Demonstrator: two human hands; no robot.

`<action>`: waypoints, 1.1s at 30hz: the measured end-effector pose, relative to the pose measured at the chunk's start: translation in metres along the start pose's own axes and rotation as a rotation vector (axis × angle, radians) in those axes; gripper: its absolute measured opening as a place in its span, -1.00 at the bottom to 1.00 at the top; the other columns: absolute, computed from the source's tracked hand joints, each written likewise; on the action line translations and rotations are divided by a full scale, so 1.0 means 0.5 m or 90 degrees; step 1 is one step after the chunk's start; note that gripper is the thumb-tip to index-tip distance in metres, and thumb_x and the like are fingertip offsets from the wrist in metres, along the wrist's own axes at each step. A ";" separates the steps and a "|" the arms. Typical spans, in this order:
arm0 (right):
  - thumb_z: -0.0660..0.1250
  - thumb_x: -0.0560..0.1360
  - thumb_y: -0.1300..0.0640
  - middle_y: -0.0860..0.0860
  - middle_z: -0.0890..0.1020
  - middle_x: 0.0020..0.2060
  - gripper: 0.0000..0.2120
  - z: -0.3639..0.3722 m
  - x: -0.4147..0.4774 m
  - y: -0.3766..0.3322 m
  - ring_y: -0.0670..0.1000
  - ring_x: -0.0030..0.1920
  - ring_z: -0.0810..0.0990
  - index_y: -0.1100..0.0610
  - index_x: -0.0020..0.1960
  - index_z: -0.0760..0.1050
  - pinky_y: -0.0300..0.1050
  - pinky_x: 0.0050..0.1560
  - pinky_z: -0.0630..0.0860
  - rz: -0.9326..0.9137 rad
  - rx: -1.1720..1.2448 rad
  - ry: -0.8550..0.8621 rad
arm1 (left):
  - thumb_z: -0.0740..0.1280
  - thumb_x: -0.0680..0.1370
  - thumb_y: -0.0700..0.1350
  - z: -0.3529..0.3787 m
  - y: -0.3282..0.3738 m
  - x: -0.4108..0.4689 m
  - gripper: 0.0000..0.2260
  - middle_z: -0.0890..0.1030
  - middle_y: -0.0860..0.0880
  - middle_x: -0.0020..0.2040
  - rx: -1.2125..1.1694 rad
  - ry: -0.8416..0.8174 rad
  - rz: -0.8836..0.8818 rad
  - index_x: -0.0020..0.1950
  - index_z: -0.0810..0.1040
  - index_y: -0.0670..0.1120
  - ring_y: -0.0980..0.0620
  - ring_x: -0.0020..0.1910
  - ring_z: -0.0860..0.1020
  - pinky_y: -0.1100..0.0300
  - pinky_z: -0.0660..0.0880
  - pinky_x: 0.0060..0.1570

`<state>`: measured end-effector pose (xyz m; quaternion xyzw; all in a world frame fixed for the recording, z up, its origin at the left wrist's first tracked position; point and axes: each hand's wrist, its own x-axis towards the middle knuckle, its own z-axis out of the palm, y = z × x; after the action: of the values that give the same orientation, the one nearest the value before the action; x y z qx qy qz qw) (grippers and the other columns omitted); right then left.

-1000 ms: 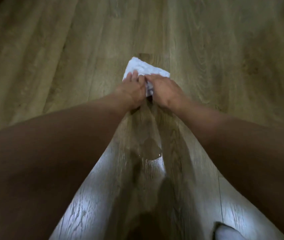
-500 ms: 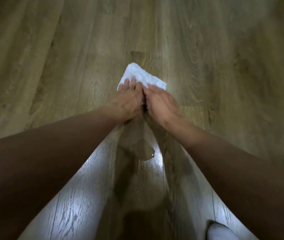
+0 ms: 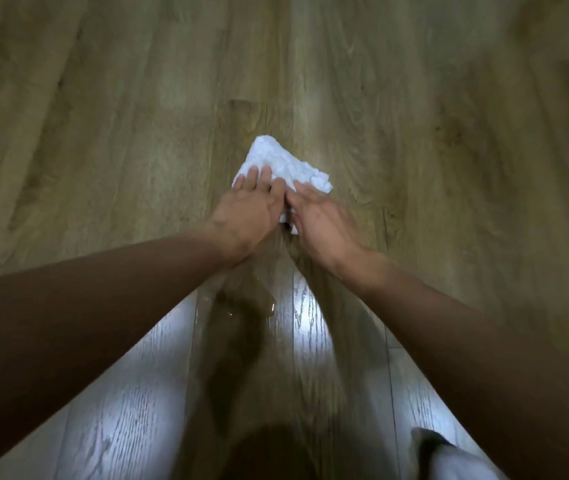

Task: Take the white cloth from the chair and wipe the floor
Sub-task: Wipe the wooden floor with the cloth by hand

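A crumpled white cloth (image 3: 286,162) lies flat on the wooden plank floor (image 3: 103,150) in the middle of the view. My left hand (image 3: 250,204) presses down on its near left part with fingers stretched forward. Beside it, my right hand (image 3: 317,216) presses on the near right part, fingers flat and pointing to the upper left. The two hands touch at the fingertips and hide the cloth's near edge. The chair is out of view.
A small wet patch (image 3: 248,301) glistens on the floor just behind my wrists, with a darker streak running toward me. Bright light reflects off the planks between my arms. A white sock or foot (image 3: 449,459) shows at the bottom right.
Both hands and the cloth have slid back toward me along the plank; the fingers now lie flatter and more spread on the cloth.
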<state>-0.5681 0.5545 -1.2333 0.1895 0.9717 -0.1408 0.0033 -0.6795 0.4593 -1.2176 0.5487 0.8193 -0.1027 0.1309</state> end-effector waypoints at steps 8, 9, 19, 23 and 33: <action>0.16 0.50 0.25 0.05 0.37 0.39 -0.41 -0.028 0.140 0.001 0.08 0.40 0.33 0.04 0.50 0.17 0.07 0.32 0.38 0.041 0.050 -0.008 | 0.09 0.64 -0.11 -0.065 -0.024 0.107 -0.47 0.06 -0.30 0.52 -0.129 -0.035 -0.157 0.52 -0.04 -0.27 -0.27 0.47 0.15 -0.10 0.21 0.39; 0.15 0.52 0.25 0.06 0.33 0.43 -0.43 -0.025 0.134 -0.002 0.07 0.45 0.27 0.06 0.51 0.16 0.06 0.39 0.31 0.054 0.057 -0.012 | 0.08 0.64 -0.12 -0.064 -0.018 0.106 -0.48 0.05 -0.30 0.52 -0.117 -0.034 -0.166 0.52 -0.04 -0.27 -0.27 0.48 0.13 -0.09 0.19 0.40; 0.17 0.55 0.27 0.01 0.18 0.53 -0.41 -0.030 0.044 0.069 0.02 0.54 0.10 0.04 0.53 0.13 -0.06 0.50 0.11 -0.015 0.094 -0.056 | 0.07 0.65 -0.04 -0.024 0.058 0.058 -0.57 0.09 -0.22 0.54 -0.157 0.016 -0.182 0.46 0.16 -0.21 -0.21 0.52 0.08 -0.06 0.22 0.39; 0.05 0.62 0.16 0.04 0.17 0.53 -0.52 -0.066 0.098 0.084 0.02 0.54 0.08 0.07 0.53 0.12 -0.07 0.51 0.05 -0.020 0.120 -0.085 | 0.06 0.65 -0.07 -0.047 0.050 0.108 -0.57 0.23 -0.33 0.45 -0.133 0.034 -0.185 0.45 0.19 -0.28 -0.29 0.31 0.35 -0.09 0.33 0.15; 0.07 0.62 0.18 0.02 0.17 0.53 -0.50 -0.044 -0.019 0.121 0.03 0.55 0.06 0.06 0.54 0.10 -0.07 0.51 0.10 0.034 0.108 -0.031 | 0.23 0.57 -0.17 -0.017 0.109 0.076 -0.64 0.38 -0.37 0.37 -0.140 0.183 -0.037 0.29 0.40 -0.36 -0.36 0.37 0.35 -0.20 0.36 0.28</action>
<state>-0.5359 0.6110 -1.2281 0.2111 0.9506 -0.2270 0.0147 -0.6437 0.5154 -1.2231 0.5165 0.8512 0.0635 0.0687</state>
